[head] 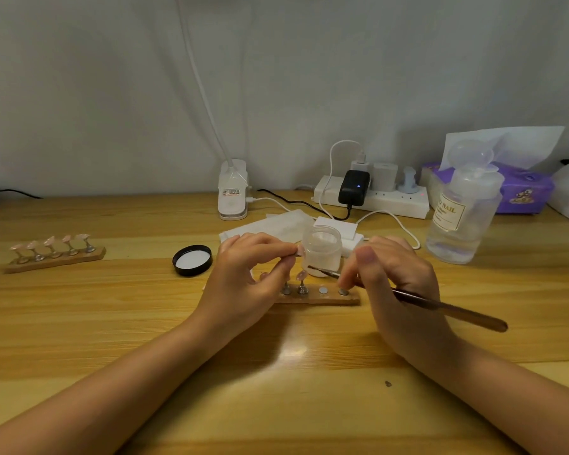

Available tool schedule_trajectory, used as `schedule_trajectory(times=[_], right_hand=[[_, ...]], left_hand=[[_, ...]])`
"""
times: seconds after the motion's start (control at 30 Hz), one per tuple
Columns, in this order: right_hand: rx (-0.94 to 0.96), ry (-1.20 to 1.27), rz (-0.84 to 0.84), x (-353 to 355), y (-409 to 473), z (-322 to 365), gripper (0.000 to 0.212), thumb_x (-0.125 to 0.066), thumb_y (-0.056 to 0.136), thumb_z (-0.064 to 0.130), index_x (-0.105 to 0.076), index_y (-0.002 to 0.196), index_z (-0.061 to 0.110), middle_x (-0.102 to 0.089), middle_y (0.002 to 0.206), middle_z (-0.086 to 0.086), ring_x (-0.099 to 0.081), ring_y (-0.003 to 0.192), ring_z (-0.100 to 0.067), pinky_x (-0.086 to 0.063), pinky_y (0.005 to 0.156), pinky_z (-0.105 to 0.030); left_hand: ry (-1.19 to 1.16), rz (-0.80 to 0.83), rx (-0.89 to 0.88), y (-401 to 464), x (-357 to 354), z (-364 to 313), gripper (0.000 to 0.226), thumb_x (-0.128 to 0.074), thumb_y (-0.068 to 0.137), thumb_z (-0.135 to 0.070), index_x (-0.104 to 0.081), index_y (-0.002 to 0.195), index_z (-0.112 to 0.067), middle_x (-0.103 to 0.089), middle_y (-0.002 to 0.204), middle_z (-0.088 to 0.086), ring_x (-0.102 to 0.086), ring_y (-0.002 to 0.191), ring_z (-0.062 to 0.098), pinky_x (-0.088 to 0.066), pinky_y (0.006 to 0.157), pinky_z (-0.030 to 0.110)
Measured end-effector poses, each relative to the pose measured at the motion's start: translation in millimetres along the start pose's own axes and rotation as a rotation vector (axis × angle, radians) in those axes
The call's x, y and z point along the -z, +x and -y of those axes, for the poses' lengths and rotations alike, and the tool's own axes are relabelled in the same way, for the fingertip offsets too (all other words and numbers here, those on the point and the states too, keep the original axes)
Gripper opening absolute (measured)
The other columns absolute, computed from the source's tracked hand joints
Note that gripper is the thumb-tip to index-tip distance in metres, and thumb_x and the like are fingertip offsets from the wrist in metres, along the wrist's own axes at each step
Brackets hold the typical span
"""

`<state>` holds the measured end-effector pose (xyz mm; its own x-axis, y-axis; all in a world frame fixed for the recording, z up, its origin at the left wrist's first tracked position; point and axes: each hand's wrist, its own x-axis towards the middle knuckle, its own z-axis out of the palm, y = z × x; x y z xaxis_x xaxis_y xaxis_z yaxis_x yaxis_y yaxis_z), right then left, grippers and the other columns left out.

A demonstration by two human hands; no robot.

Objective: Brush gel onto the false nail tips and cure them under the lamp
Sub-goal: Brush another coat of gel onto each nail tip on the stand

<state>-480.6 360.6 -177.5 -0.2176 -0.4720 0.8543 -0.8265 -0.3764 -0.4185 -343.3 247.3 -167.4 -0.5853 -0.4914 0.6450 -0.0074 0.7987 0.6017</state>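
Holding, left hand (pixel 243 270): thumb and forefinger pinch a false nail tip (pixel 299 250) on its stand, lifted above the near holder; remaining fingers curled.
Holding, right hand (pixel 398 284): fingers curled round a brush (pixel 440 305), thumb raised; bristle end aimed left toward the pinched tip, not seen touching it; handle runs out to the right, past the wrist.
Near holder (pixel 319 298): wooden strip on the bench (pixel 79 323), between the two hands, left part hidden by the left hand. Two stands seen upright on it, one carrying a pink tip (pixel 301 275); two bare metal discs (pixel 323 290) to the right of those.
Far-left holder (pixel 56 260): second wooden strip, well apart from the hands, five stands each carrying a pink tip.
Gel jar (pixel 322 249): clear, lid off, just beyond the near holder, between the hands.
Jar lid (pixel 193 260): black, white lining up, left of the jar.
Lamp (pixel 232 190): white, at the far edge of the bench, cable leading right.
Pump bottle (pixel 462 218): clear, labelled, right of the jar.
Power strip (pixel 372 197): far side, black adapter with blue light and white plugs seated in it.
Tissue pack (pixel 523 187): purple, far right, behind the bottle.
White wipes (pixel 270 224): flat on the bench, beyond the left hand.
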Motion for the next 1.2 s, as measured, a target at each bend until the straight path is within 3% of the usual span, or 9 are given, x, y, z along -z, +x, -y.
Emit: schedule_trajectory(times=[0.27, 0.43, 0.57, 0.67, 0.9, 1.1, 1.2], right_hand=[[0.066, -0.051, 0.046, -4.6, 3.4, -1.1, 0.036, -0.042, 0.093, 0.038, -0.067, 0.075, 0.019, -0.061, 0.071, 0.011, -0.058, 0.069, -0.010, -0.043, 0.070, -0.039], [0.029, -0.026, 0.017, -2.8, 1.5, -2.4, 0.044, -0.036, 0.096, 0.040, -0.062, 0.066, 0.021, -0.058, 0.063, 0.011, -0.055, 0.065, -0.004, -0.041, 0.071, -0.035], [0.023, -0.027, 0.010, -2.4, 1.7, -2.0, 0.045, -0.033, 0.096, 0.042, -0.062, 0.070, 0.019, -0.057, 0.070, 0.013, -0.055, 0.070, -0.005, -0.041, 0.074, -0.029], [0.051, -0.057, 0.034, -3.9, 3.3, -2.4, 0.048, -0.036, 0.094, 0.042, -0.068, 0.075, 0.012, -0.058, 0.074, 0.013, -0.058, 0.071, -0.008, -0.042, 0.073, -0.031], [-0.005, 0.017, 0.039, -2.0, 1.1, 1.0, 0.044, -0.038, 0.094, 0.041, -0.065, 0.067, 0.020, -0.062, 0.063, 0.008, -0.057, 0.066, -0.005, -0.042, 0.071, -0.037], [-0.002, -0.012, 0.016, -0.8, 1.3, 1.6, 0.051, -0.031, 0.096, 0.043, -0.064, 0.070, 0.015, -0.058, 0.069, 0.014, -0.056, 0.072, 0.000, -0.040, 0.077, -0.022], [0.034, -0.046, 0.049, -3.2, 2.7, 0.3, 0.049, -0.036, 0.094, 0.042, -0.068, 0.075, 0.011, -0.065, 0.072, 0.004, -0.059, 0.073, -0.009, -0.042, 0.075, -0.030]], left_hand=[[-0.004, -0.010, 0.000, 0.7, 0.3, -1.7, 0.020, -0.061, 0.077, -0.016, -0.065, 0.094, -0.025, -0.063, 0.083, -0.012, -0.059, 0.084, 0.010, -0.041, 0.085, 0.053], [-0.009, 0.004, 0.003, 0.9, 0.5, -1.2, 0.019, -0.060, 0.078, -0.018, -0.066, 0.094, -0.026, -0.066, 0.084, -0.010, -0.059, 0.086, 0.009, -0.042, 0.084, 0.054], [-0.017, 0.004, 0.007, 1.1, 1.0, -1.0, 0.019, -0.060, 0.078, -0.019, -0.065, 0.094, -0.029, -0.065, 0.085, -0.012, -0.058, 0.086, 0.006, -0.042, 0.084, 0.052], [-0.006, 0.007, 0.000, 0.5, 0.9, -0.8, 0.019, -0.060, 0.078, -0.019, -0.064, 0.093, -0.029, -0.065, 0.086, -0.013, -0.058, 0.087, 0.006, -0.042, 0.085, 0.052], [-0.015, -0.003, 0.004, 0.4, 1.0, 1.7, 0.017, -0.061, 0.078, -0.018, -0.068, 0.093, -0.024, -0.067, 0.085, -0.009, -0.061, 0.085, 0.011, -0.042, 0.084, 0.052], [-0.035, -0.004, 0.014, 0.8, 0.9, 2.5, 0.017, -0.061, 0.078, -0.020, -0.067, 0.092, -0.028, -0.066, 0.087, -0.015, -0.060, 0.085, 0.006, -0.044, 0.081, 0.054], [-0.024, 0.000, 0.006, 1.4, 0.4, 2.5, 0.019, -0.060, 0.078, -0.019, -0.065, 0.093, -0.030, -0.064, 0.087, -0.018, -0.060, 0.087, 0.005, -0.043, 0.082, 0.055]])
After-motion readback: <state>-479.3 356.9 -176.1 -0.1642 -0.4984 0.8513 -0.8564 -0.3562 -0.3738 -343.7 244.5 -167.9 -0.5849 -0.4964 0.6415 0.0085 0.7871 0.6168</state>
